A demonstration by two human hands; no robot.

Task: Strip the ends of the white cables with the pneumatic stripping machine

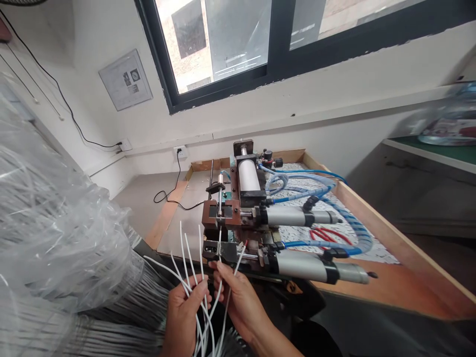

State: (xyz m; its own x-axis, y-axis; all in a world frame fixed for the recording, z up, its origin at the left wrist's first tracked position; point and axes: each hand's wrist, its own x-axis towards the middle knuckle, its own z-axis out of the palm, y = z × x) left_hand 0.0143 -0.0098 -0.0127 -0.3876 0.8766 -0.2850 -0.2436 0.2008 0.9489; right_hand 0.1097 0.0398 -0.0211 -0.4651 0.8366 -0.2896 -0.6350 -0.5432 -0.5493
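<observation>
Several thin white cables (189, 254) fan upward out of my left hand (186, 310), whose thumb and fingers are closed round them. Beside it on the right, my right hand (238, 297) pinches one white cable between thumb and fingertips. The upper end of that cable reaches into the front of a pneumatic machine (222, 213) with dark clamp blocks and silver cylinders. Another cable with a red tip (244, 244) leans up past my right hand. Below both hands the cables cross and hang down.
Grey cable bundles (122, 322) under clear plastic (74, 223) stand at the left. Blue air hoses (320, 186) and a red coil (327, 237) lie within the wooden-edged bench (357, 213). A black power cord (174, 201) runs to a wall socket.
</observation>
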